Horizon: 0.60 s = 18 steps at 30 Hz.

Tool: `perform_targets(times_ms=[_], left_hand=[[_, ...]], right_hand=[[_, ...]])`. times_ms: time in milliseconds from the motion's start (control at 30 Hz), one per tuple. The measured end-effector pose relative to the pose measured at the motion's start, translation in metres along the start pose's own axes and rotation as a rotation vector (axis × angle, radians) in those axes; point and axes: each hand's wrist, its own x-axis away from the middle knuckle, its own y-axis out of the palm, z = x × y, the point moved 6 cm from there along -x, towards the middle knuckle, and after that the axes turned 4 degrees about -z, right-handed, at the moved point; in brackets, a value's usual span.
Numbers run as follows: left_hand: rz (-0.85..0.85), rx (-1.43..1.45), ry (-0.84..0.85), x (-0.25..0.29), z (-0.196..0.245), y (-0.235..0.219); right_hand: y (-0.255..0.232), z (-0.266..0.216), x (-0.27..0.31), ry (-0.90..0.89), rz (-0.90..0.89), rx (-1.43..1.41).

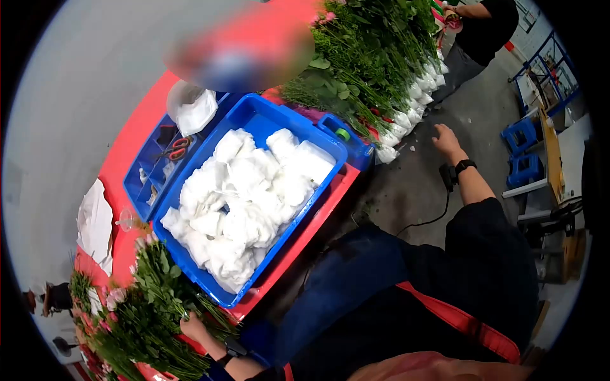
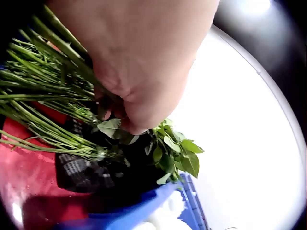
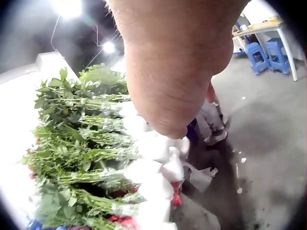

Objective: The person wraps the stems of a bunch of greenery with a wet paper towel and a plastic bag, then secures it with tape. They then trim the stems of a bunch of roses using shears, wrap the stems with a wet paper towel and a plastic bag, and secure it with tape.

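At the lower left of the head view, my left hand (image 1: 196, 331) is among green flower stems (image 1: 149, 317) with pink blooms. The left wrist view shows the fingers of this hand (image 2: 144, 72) curled round a few thick stems (image 2: 60, 36), close over more bunches lying on the red table. My right hand (image 1: 447, 141) hangs in the air past the table's right side, with nothing seen in it. Near it lie wrapped flower bunches (image 1: 362, 76) with white bags (image 1: 400, 120) on their stem ends. In the right wrist view, most of the fingers are hidden behind the hand (image 3: 168, 91).
A blue bin (image 1: 340, 152) of crumpled white material (image 1: 235, 197) sits on the red table (image 1: 143, 108). Beside it, a blue divided tray (image 1: 136, 184) holds red-handled scissors (image 1: 178, 149). Another person (image 1: 486, 32) stands at the far right. Blue stools (image 1: 522, 136) are beyond.
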Motion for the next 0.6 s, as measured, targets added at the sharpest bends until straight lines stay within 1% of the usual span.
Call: perform_targets(times_ms=[67,100,133,167,200,233,267,300,333,367,400,433,467,500,533,567,600], left_hand=[[-0.034,0.227,-0.023,0.008,0.018,-0.016],[-0.046,0.338,-0.042,0.014,0.021,-0.024],[-0.032,0.409,-0.029,0.004,0.012,-0.026],[-0.089,0.465,0.014,0.005,0.019,-0.033],[-0.137,0.517,0.045,0.013,0.037,-0.046],[-0.17,0.659,0.08,0.046,0.078,-0.059],[-0.207,0.84,0.074,0.056,0.089,-0.063],[-0.233,0.898,0.053,0.078,0.123,-0.074],[-0.156,0.964,0.045,0.085,0.133,-0.077],[-0.185,1.006,0.031,0.088,0.138,-0.078],[-0.184,1.113,0.052,0.098,0.158,-0.079],[-0.166,1.202,0.039,0.104,0.17,-0.077],[-0.146,1.268,0.128,0.111,0.181,-0.075],[-0.2,1.318,0.217,0.121,0.197,-0.071],[-0.204,1.451,0.22,0.135,0.213,-0.067],[-0.164,1.514,0.236,0.151,0.224,-0.062],[-0.166,1.597,0.224,0.167,0.239,-0.059]], right_hand=[[-0.004,-0.027,0.014,-0.036,0.001,-0.025],[-0.008,-0.048,0.02,-0.084,0.024,-0.066],[-0.017,-0.077,0.028,-0.162,0.043,-0.09],[-0.022,-0.106,0.035,-0.243,0.065,-0.135],[-0.025,-0.137,0.041,-0.335,0.077,-0.18],[-0.027,-0.173,0.048,-0.431,0.072,-0.242],[-0.026,-0.215,0.059,-0.547,0.04,-0.316],[-0.027,-0.264,0.074,-0.649,-0.09,-0.463],[-0.019,-0.31,0.091,-0.774,-0.196,-0.545],[-0.014,-0.354,0.115,-0.885,-0.376,-0.627],[-0.012,-0.395,0.142,-0.981,-0.56,-0.698],[-0.017,-0.434,0.172,-1.189,-0.654,-0.696],[-0.02,-0.464,0.204,-1.387,-0.731,-0.7],[-0.014,-0.487,0.228,-1.462,-0.85,-0.7],[-0.012,-0.505,0.251,-1.533,-0.953,-0.699],[-0.006,-0.519,0.271,-1.617,-0.968,-0.67],[-0.011,-0.524,0.284,-1.624,-1.002,-0.707]])
